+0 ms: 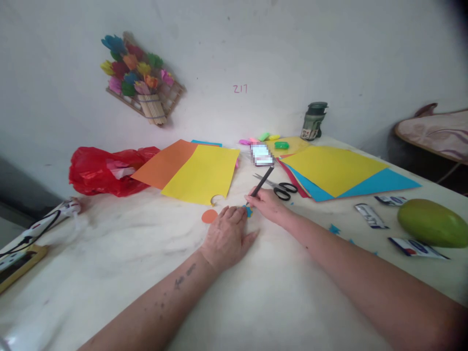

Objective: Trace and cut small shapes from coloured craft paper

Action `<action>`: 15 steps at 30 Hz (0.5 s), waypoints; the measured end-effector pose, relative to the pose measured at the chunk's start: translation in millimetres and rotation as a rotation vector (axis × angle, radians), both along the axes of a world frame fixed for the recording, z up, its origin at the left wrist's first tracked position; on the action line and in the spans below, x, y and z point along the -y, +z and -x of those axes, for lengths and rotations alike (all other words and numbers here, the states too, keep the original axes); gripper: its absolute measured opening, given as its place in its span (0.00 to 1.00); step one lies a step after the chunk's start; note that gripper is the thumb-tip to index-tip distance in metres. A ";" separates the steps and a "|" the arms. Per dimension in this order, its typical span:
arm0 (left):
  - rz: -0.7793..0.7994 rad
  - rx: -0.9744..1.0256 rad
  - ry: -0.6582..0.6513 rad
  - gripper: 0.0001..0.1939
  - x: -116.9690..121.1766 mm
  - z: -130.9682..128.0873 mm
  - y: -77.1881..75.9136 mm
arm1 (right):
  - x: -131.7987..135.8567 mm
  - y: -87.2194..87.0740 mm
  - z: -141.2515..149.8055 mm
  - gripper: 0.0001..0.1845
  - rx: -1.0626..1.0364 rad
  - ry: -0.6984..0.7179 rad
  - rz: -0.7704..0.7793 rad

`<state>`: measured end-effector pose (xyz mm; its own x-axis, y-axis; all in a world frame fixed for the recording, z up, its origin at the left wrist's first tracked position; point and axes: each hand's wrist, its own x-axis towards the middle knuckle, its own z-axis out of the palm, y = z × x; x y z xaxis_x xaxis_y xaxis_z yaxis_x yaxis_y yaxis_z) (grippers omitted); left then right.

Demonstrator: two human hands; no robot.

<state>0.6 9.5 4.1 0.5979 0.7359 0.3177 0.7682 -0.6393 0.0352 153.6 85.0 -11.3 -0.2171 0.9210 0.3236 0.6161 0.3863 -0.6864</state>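
Observation:
My left hand (228,235) lies flat on the table, its fingertips at a small blue paper cutout (248,211) with some yellow at its edge. Pinched in my right hand (268,204) is a black pen (263,180), slanting up and to the right, just beside the cutout. Whether the pen's lower end touches the paper cannot be made out. An orange paper circle (209,216) rests left of my left fingers. Beyond it is a yellow sheet (204,175) with a round bite cut from its near edge. Scissors (280,187) with black handles lie behind my right hand.
An orange sheet (164,165) and a red plastic bag (106,170) are at the left. Yellow (332,168) and blue sheets (387,184) are stacked right. A phone (262,154), highlighters, and a bottle (314,122) stand behind. A green fruit (433,223), small packets and blue scraps (334,229) lie right.

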 end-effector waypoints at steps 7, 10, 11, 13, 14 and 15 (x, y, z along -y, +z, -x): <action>0.004 -0.009 0.005 0.22 0.0 0.2 -0.3 | -0.5 -2.1 -0.1 0.12 0.012 0.000 -0.015; 0.008 -0.007 0.005 0.22 -0.2 0.2 -0.1 | -0.3 -2.0 -0.1 0.12 0.012 0.000 -0.015; 0.008 -0.004 0.004 0.22 -0.4 0.2 -0.2 | -0.3 -1.9 -0.1 0.12 0.013 0.000 -0.013; 0.006 0.005 -0.001 0.21 -0.6 0.2 -0.5 | -0.3 -2.0 -0.2 0.13 0.011 0.001 -0.011; 0.005 0.010 -0.004 0.21 -0.6 0.3 -0.7 | -0.4 -2.1 -0.3 0.13 0.009 -0.002 -0.011; 0.005 0.015 -0.007 0.20 -0.6 0.4 -0.9 | -0.4 -2.2 -0.2 0.13 0.008 -0.007 -0.011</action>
<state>0.2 10.1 3.2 0.5982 0.7333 0.3231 0.7631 -0.6444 0.0495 153.9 85.4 -13.5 -0.2137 0.9189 0.3317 0.6242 0.3896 -0.6772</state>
